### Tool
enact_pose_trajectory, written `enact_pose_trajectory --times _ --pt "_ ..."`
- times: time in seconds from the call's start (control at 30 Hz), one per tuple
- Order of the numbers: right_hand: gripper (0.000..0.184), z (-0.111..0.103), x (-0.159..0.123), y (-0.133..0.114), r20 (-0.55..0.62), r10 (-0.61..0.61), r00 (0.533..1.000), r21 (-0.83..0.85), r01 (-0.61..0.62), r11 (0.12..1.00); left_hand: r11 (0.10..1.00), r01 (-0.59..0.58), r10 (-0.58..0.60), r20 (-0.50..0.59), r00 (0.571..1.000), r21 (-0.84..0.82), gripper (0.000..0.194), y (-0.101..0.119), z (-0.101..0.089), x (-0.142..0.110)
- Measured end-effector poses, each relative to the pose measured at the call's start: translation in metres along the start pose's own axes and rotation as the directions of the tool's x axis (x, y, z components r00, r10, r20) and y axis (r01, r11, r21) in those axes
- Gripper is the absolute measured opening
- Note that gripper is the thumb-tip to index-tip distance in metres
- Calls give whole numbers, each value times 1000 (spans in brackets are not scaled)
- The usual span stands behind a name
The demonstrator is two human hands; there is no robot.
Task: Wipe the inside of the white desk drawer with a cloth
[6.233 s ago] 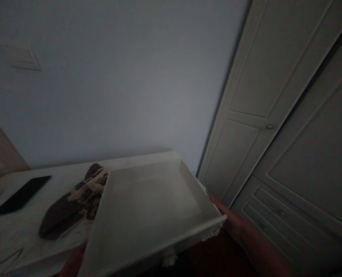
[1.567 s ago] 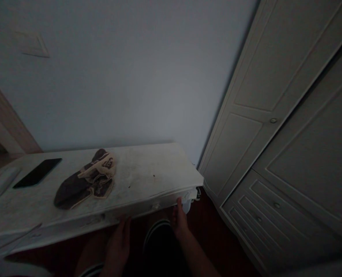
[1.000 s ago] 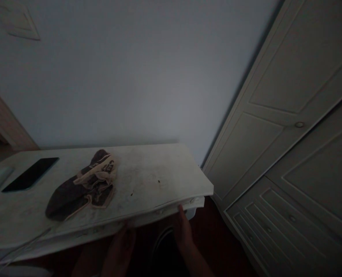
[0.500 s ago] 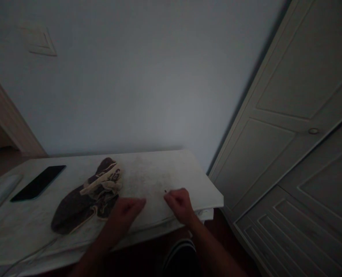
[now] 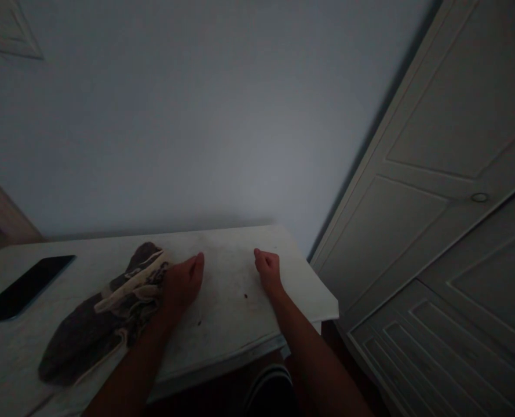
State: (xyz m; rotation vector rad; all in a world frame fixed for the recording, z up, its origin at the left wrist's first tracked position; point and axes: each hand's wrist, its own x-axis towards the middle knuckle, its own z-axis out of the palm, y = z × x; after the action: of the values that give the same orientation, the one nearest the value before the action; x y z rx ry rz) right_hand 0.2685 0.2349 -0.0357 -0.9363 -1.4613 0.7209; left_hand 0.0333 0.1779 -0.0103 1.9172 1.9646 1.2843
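The left hand and right hand are loosely clenched over the white tabletop, thumbs uppermost; whether either grips anything cannot be told. The dark-and-beige cloth lies crumpled on the tabletop, partly behind the left forearm.

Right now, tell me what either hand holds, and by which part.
Nothing that shows: the left hand and the right hand are curled, apparently empty.
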Motion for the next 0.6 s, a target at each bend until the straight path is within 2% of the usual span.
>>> enact_pose_trajectory --times 0.2,0.3,0.4,0.5,0.57,0.6 --pt "66 5 4 6 -20 89 996 142 -85 986 998 -48 49 -30 998 41 41 -1 -2 -5" --pt "67 5 4 6 -32 101 994 161 -95 982 997 -50 53 -48 997 63 37 5 -8 -8" --pt "66 4 5 7 -54 92 994 157 -83 984 986 -61 70 -57 996 156 38 15 -26 -12" --pt "65 4 5 7 -66 94 993 164 -83 983 913 -80 127 -93 987 400 43 18 -55 -19" --pt "65 5 5 7 -72 90 993 142 -79 987 830 -4 88 -125 988 557 50 10 -74 -25" --pt "65 5 5 8 -77 84 994 125 -74 989 790 56 24 -122 992 611 59 3 -82 -28"
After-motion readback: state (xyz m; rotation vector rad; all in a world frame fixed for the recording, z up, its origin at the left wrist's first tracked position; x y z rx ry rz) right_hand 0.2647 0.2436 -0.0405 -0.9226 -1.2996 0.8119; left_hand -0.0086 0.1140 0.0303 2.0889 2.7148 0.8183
